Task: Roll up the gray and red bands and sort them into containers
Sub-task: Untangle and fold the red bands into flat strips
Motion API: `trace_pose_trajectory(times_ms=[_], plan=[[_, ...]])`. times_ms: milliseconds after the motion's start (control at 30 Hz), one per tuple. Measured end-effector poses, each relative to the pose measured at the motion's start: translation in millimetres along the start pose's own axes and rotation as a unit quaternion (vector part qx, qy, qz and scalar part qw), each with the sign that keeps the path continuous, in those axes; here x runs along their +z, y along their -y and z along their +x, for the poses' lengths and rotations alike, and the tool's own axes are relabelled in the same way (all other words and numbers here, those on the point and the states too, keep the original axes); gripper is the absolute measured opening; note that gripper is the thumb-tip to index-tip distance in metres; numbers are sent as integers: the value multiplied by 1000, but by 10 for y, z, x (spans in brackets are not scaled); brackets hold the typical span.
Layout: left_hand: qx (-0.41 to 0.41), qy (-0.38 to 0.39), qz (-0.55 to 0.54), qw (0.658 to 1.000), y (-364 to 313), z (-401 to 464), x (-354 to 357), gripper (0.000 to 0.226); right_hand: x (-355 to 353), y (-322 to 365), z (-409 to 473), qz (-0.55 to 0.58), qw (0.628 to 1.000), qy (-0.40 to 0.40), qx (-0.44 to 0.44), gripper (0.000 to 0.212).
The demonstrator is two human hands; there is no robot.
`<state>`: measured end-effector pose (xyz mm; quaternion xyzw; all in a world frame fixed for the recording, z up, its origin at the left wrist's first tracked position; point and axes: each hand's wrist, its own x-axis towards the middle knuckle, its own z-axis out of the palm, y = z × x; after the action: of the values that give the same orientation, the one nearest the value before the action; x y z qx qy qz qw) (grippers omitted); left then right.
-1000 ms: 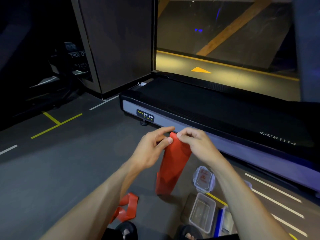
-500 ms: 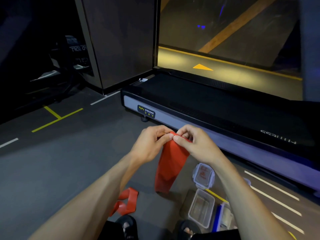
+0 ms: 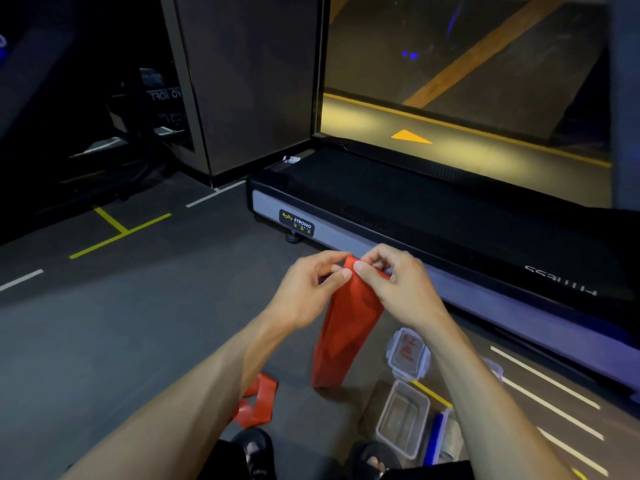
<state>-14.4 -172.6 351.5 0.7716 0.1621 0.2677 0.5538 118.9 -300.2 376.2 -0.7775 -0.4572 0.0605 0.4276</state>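
Near: sandalled feet (image 3: 254, 448) on floor (image 3: 104, 341).
Tubs: two — open clear tub (image 3: 403, 417) by right foot, empty as far as visible; blue-edged tub (image 3: 441, 441) beside it, contents unclear.
Lid (image 3: 408, 353): one, loose, beyond clear tub.
Red bands: two. Spare band (image 3: 256, 401) on floor, unrolled.
Held band (image 3: 346, 327) hangs mid-air; left hand (image 3: 304, 289) and right hand (image 3: 398, 282) both pinch its top edge, roll barely begun.
Gray bands: none visible.
Far: treadmill (image 3: 450, 216).
Judged early; sorting undone.

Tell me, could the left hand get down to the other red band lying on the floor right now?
Probably not yet: the left hand and right hand both pinch the top of the hanging red band. The red band on the floor lies uncovered below the left forearm.
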Motion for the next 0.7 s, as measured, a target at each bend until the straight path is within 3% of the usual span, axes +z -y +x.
trace_pose_trajectory(times_ms=[267,533,600,700], plan=[[11,13,21,1000,-45,24,26,38,-26,38,6,27,999,21,22,22],[37,43,33,998,-33,20,14,24,-76,31,-11,9,996,77,52,48],[33,43,35,998,-31,20,13,20,-75,26,-24,10,995,91,51,47],[26,39,30,998,-28,25,3,21,-103,7,-52,21,995,94,35,29]])
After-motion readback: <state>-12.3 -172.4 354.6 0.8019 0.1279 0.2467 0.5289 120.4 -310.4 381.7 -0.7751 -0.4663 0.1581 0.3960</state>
